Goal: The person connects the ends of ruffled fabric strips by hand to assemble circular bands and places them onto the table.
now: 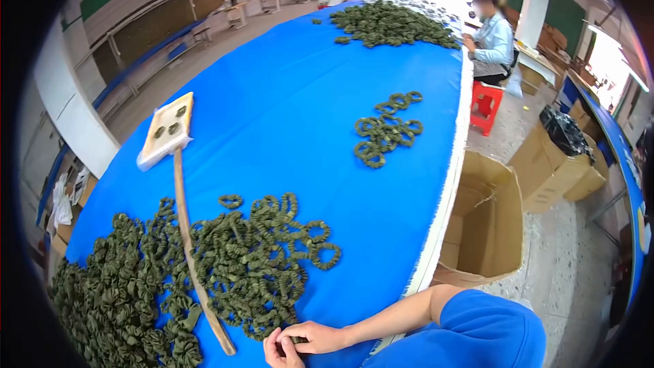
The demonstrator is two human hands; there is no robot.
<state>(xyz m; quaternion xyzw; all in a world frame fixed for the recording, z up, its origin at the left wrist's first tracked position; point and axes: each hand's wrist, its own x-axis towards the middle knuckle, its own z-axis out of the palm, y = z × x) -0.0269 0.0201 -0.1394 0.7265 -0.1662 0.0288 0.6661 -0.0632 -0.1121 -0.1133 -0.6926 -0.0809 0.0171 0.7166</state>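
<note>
At the bottom edge of the view my right hand [315,337] and my left hand [279,353] meet, fingers curled together. Between them a bit of a dark green scrunchie [298,340] shows; most of it is hidden by the fingers. Just beyond my hands lies a loose pile of dark green scrunchies [252,266] on the blue table covering [286,109]. A denser heap of scrunchies [116,279] spreads to the left. Between the two piles rests a long wooden stick [185,232], its far end at a shallow tray [165,126] with several scrunchies in it.
A small group of scrunchies [388,129] lies mid-table, and a big heap [395,24] at the far end. An open cardboard box [480,225] stands against the right edge. A person [494,37] sits on a red stool [486,105] farther along that side.
</note>
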